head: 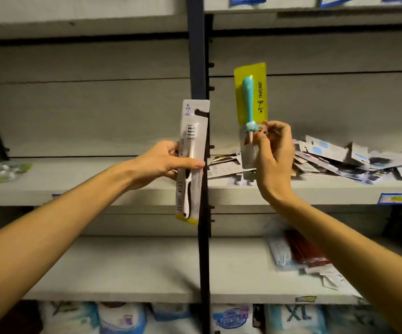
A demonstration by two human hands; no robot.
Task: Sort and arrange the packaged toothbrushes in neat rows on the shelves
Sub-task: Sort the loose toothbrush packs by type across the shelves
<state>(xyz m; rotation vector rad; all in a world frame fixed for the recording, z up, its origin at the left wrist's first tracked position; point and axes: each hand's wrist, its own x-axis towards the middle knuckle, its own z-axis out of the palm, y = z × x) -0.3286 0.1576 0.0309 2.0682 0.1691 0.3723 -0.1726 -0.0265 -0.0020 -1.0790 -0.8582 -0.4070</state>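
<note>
My left hand (168, 160) grips a white-and-grey packaged toothbrush (191, 162) upright in front of the dark shelf post (196, 56). My right hand (273, 155) pinches the lower end of a yellow-carded pack with a teal toothbrush (249, 97), held upside down above the middle shelf. Behind that hand, a loose heap of packaged toothbrushes (339, 160) sprawls over the right half of the middle shelf (315, 189). One greenish pack (5, 173) lies alone at the far left of that shelf.
The lower shelf (123, 268) holds blue and red packets (298, 251) at its right side. Bagged goods marked XL (298, 314) fill the bottom row. Blue price tags (391, 198) sit on the shelf edges. The upper shelf back panel is bare.
</note>
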